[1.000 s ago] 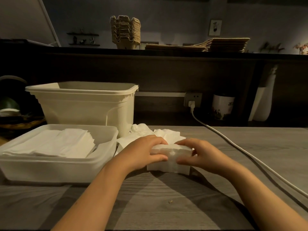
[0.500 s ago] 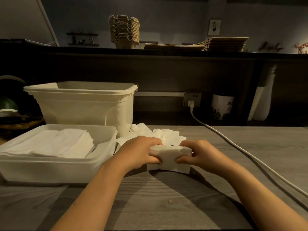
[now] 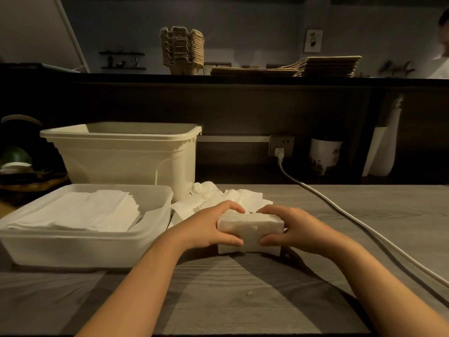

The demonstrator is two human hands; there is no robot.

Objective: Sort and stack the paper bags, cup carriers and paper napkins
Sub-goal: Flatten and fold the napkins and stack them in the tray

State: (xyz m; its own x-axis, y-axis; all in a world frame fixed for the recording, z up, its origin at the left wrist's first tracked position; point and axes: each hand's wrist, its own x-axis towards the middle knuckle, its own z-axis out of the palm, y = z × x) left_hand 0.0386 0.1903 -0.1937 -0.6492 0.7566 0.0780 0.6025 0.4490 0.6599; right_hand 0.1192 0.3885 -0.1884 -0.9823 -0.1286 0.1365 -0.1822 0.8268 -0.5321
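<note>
A thick block of white paper napkins (image 3: 250, 227) stands on its edge on the grey table, squeezed from both ends. My left hand (image 3: 209, 227) grips its left end and my right hand (image 3: 289, 229) grips its right end, fingers over the top and thumbs on the near face. Loose crumpled napkins (image 3: 218, 198) lie just behind it. A shallow white tray (image 3: 80, 242) at the left holds a flat napkin stack (image 3: 85, 210). On the high shelf stand stacked cup carriers (image 3: 182, 51) and flat paper bags (image 3: 323, 65).
A tall cream bin (image 3: 126, 156) stands behind the tray. A white power cable (image 3: 352, 215) runs from a wall socket (image 3: 281, 144) across the table to the right. A mug (image 3: 324, 156) sits in the back recess. A person (image 3: 443, 45) is at the far right.
Both hands have tightened on the napkin block and raised its top a little; the block now looks more squared. The view has shifted slightly.
</note>
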